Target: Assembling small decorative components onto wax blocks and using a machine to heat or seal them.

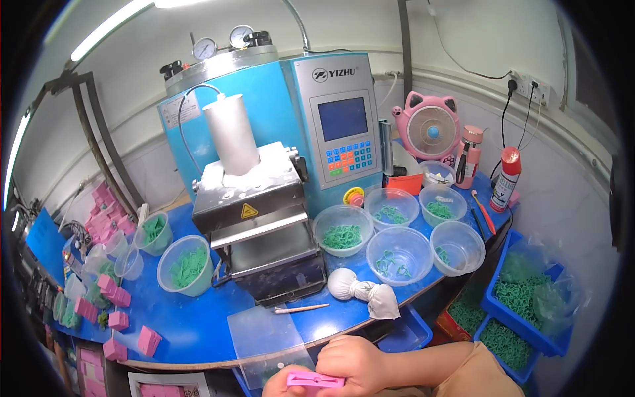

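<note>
At the bottom edge, my left hand (283, 383) and my right hand (353, 364) both grip a pink rubber mould piece (316, 380). Its visible face has a small round hollow and grooves. Part of my left hand is cut off by the picture's edge. Just beyond the hands, a translucent plastic sheet (263, 332) overhangs the blue table edge. A tied white cloth pouch (364, 293) and a thin brush (302, 308) rest on the table. Behind them stands a blue wax injector (248, 114) with a metal clamp (253, 198).
Plastic bowls (399, 255) with green wax pieces stand right of the machine, and a tub (186, 265) stands left. Pink mould blocks (149, 341) lie at left. A spray can (506, 178), pink bottle (470, 156) and fan (431, 130) stand at right. Blue crates (526, 342) sit lower right.
</note>
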### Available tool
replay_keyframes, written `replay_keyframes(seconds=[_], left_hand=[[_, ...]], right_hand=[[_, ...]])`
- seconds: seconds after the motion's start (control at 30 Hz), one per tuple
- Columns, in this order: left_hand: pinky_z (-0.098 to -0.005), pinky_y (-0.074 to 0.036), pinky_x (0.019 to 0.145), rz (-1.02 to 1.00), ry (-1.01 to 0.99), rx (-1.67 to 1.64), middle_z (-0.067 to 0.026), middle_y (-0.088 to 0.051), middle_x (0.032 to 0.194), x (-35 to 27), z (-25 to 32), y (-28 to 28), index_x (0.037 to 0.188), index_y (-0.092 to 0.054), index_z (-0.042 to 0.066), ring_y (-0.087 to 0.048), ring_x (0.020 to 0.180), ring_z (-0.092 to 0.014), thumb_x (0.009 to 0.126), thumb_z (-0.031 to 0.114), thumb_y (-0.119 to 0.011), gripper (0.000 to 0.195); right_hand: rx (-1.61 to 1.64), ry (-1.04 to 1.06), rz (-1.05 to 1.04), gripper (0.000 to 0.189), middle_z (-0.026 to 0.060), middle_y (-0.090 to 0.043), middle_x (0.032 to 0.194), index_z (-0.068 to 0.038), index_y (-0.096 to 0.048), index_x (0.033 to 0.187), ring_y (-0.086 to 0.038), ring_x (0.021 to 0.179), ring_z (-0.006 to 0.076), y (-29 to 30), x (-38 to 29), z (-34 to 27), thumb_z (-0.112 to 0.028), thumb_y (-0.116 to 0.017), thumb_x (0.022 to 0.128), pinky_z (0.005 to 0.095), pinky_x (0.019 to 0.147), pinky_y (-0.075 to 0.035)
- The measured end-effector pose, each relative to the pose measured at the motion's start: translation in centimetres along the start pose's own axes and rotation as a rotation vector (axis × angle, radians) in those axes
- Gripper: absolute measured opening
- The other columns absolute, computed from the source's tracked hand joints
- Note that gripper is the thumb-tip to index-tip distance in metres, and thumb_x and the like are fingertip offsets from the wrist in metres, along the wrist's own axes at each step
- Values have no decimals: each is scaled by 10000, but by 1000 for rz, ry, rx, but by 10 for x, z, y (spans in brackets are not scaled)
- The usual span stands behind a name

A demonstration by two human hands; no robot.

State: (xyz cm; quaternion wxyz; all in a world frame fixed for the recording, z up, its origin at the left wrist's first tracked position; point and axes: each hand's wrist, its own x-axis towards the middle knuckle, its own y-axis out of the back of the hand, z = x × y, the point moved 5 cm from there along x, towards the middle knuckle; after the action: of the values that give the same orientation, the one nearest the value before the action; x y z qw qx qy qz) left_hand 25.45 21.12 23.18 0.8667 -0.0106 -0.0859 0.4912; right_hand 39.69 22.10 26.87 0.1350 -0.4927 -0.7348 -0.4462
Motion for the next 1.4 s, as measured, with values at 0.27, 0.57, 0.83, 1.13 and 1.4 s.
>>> replay_keyframes(seconds=[0.27,0.57,0.83,1.13,1.4], left_hand=[[-314,-421,670,194,-307,679,-113,-548,833,15,25,7,856,-589,-4,-523,739,-233,722,159,-728,253],[-255,-435,701,545,165,38,-35,-572,865,22,-3,84,928,-585,8,-540,763,-126,917,155,-527,159],[-274,-475,752,665,133,-55,-65,-612,933,12,-34,123,973,-595,-7,-587,833,-142,953,164,-451,224],[-276,-465,806,516,24,-185,-87,-622,1000,5,-15,91,1046,-574,-30,-588,899,-151,938,164,-499,235],[-249,-403,761,208,-138,216,-53,-531,914,-26,21,39,945,-548,-12,-505,834,-143,879,407,-570,425]], right_hand=[[-221,-75,-50,350,104,-531,685,-68,-550,722,-526,634,304,14,-1,26,-394,-673,753,372,565,-416],[-953,-563,35,445,205,-336,1398,2,-552,1092,-304,1302,348,164,65,191,-345,-606,818,478,1038,-294],[-1320,-406,-5,327,155,-328,1425,-21,-660,910,-285,1325,279,179,87,217,-330,-592,826,578,1042,-203],[-634,-412,414,289,148,-636,994,-25,-645,734,-579,966,272,188,88,153,-271,-568,864,410,837,-440],[-49,-70,-284,376,96,-559,592,-65,-567,660,-529,503,267,-21,30,-23,-411,-643,787,358,474,-416]])
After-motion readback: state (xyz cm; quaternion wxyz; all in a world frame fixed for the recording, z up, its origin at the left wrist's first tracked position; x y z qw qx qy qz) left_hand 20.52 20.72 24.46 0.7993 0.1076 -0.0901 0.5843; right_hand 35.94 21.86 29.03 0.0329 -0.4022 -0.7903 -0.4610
